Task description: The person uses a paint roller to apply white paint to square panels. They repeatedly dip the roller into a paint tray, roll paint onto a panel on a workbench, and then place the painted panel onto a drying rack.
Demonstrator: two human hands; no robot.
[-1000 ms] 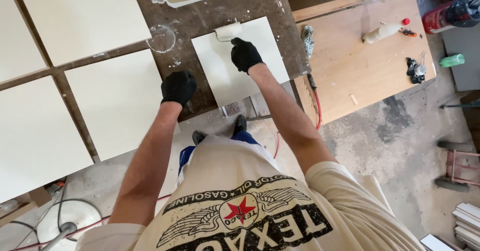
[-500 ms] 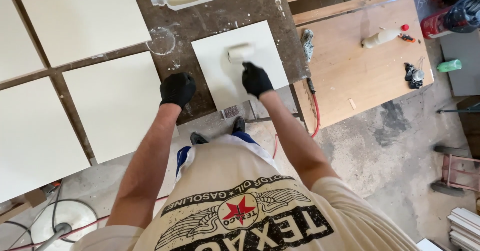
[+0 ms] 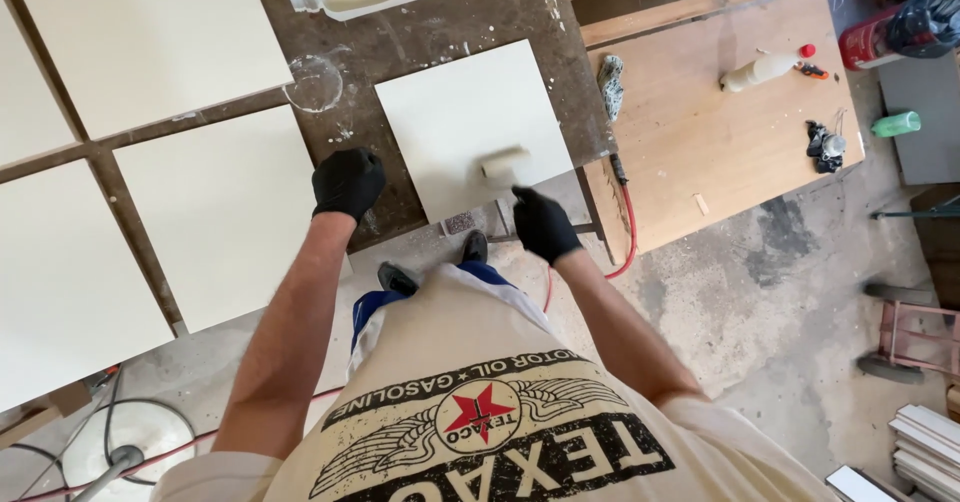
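While fisted on its handle, right grip (image 3: pixel 545 224)'s paint roller (image 3: pixel 504 164) just ahead, atop cream panel (image 3: pixel 470 122).

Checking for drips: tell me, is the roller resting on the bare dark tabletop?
No, the roller lies on the small cream panel, near its lower edge, held by the right hand.

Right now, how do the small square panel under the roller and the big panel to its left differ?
The small panel lies on the dark, paint-stained workbench; the big panel rests on wooden rails. The small one has the paint roller on it, held by the right hand; the big one is bare, with the left hand beside it. Both are flat, cream-white.
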